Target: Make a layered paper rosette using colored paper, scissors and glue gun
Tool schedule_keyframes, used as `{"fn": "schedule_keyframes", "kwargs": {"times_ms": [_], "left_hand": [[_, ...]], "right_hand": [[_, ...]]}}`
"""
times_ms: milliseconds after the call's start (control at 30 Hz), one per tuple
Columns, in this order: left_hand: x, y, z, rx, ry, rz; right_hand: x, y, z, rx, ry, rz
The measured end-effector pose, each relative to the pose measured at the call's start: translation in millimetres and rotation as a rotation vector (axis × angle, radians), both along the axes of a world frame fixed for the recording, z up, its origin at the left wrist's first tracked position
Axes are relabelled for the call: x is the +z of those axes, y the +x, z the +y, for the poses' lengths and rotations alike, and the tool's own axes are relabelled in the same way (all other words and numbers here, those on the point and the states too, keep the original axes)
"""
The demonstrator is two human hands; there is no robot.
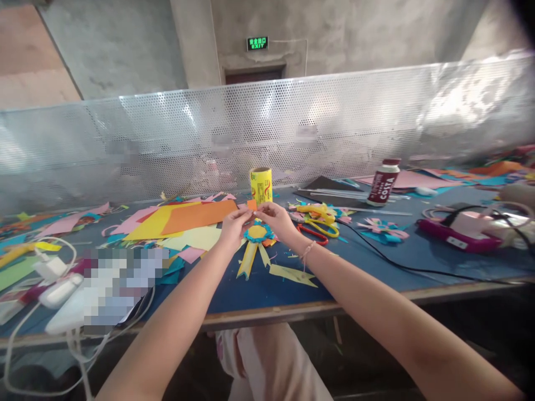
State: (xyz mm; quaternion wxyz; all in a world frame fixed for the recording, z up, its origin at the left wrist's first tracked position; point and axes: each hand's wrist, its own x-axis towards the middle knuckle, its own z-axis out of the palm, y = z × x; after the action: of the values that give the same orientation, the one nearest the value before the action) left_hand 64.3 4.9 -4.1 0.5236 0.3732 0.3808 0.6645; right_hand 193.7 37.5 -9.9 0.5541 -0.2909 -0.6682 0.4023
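My left hand (237,224) and my right hand (273,217) meet above the middle of the table, fingertips pinched together on a small orange paper piece (251,205). Just below my fingers lies a blue paper rosette (256,231) with a yellow centre and pale yellow tails. A loose pale yellow strip (292,274) with a notched end rests to its right. Behind my hands stands a yellow paper tube (262,185). Scissors with red handles (314,236) and yellow-handled scissors (324,214) lie beside my right hand, partly hidden by it.
Orange paper sheets (200,217) and yellow ones lie left of centre. A dark red Costa bottle (383,182) stands at the right. A purple power strip (457,236) with cables sits farther right; chargers (62,289) and cords lie at left. A perforated metal screen (167,145) runs along the back.
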Motion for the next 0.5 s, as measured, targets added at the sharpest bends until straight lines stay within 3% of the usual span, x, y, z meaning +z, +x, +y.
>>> {"fn": "schedule_keyframes", "kwargs": {"times_ms": [133,233,400,500], "left_hand": [[0.8,0.2,0.6,-0.034,-0.019,0.012],[-0.5,-7.4,4.9,0.036,-0.011,0.142],[-8.4,-31.4,14.4,0.261,-0.006,1.036],[-16.3,-39.2,18.4,0.256,-0.101,1.261]], "right_hand": [[-0.6,1.0,2.8,-0.005,-0.082,0.045],[1.1,8.6,9.8,-0.008,-0.184,0.140],[8.3,35.1,22.7,-0.042,-0.376,0.217],[12.5,47.8,25.5,-0.096,-0.436,0.223]]}}
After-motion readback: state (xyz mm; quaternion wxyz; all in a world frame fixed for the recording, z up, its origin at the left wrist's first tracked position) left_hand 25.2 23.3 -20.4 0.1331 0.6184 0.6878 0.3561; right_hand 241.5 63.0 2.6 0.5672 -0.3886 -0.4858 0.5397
